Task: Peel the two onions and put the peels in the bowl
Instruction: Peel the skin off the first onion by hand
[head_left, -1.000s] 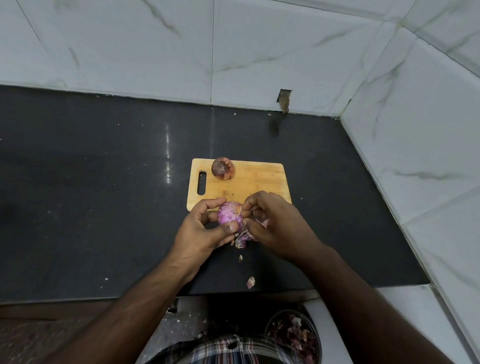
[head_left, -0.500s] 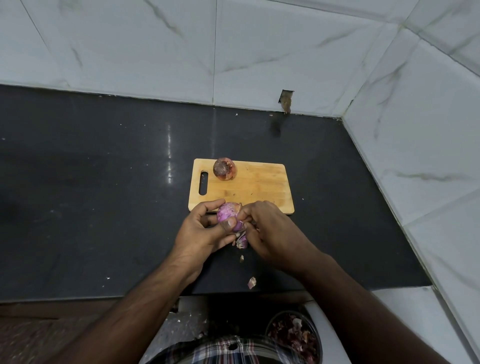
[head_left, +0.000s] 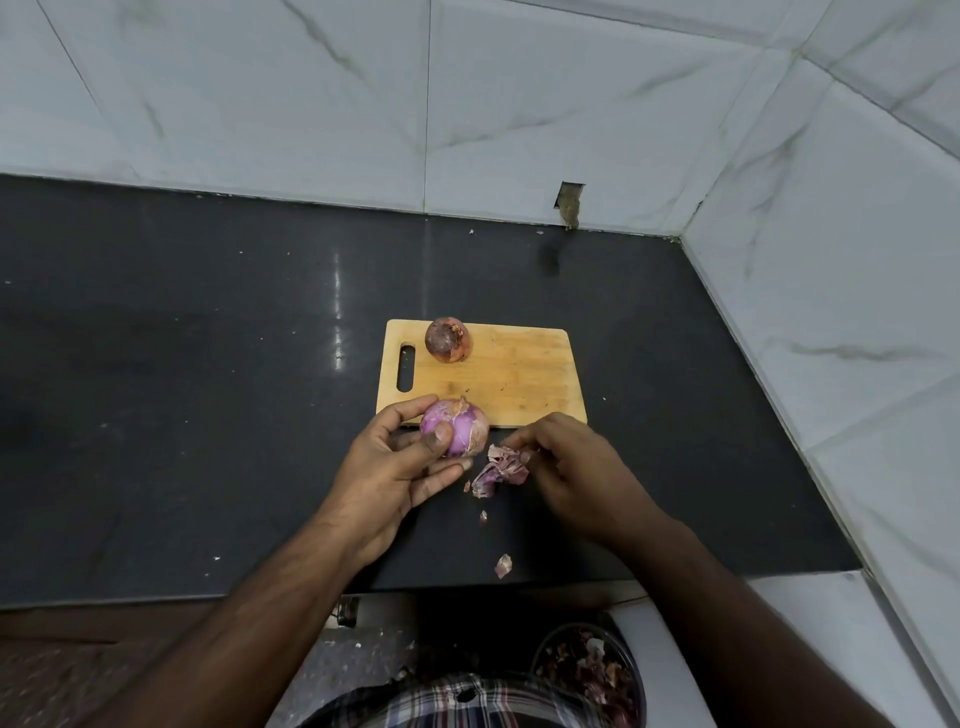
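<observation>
Head view shows us the wooden cutting board (head_left: 511, 379) lying on the dark table (head_left: 208, 389), and we take it as our landmark. Just off its near left corner, our left hand (head_left: 395, 467) holds the partly peeled purple onion (head_left: 456, 426), thumb across its front and fingers (head_left: 410, 408) curled behind it. Our right hand (head_left: 566, 467) sits just off the board's near right edge, its fingertips (head_left: 519, 441) pinching a clump of loose purple peels (head_left: 500, 467) that hangs beside the held onion, apart from it. The second onion (head_left: 448, 339), brown skin still on, rests on the board's far left part, beside the handle slot (head_left: 405, 368). Two small peel scraps (head_left: 503, 565) lie on the table nearer to us than the board. The bowl (head_left: 592, 675), already holding dark red peels, stands well below the board at the frame's bottom, off the table's near edge, beside our checked shirt (head_left: 467, 701).
</observation>
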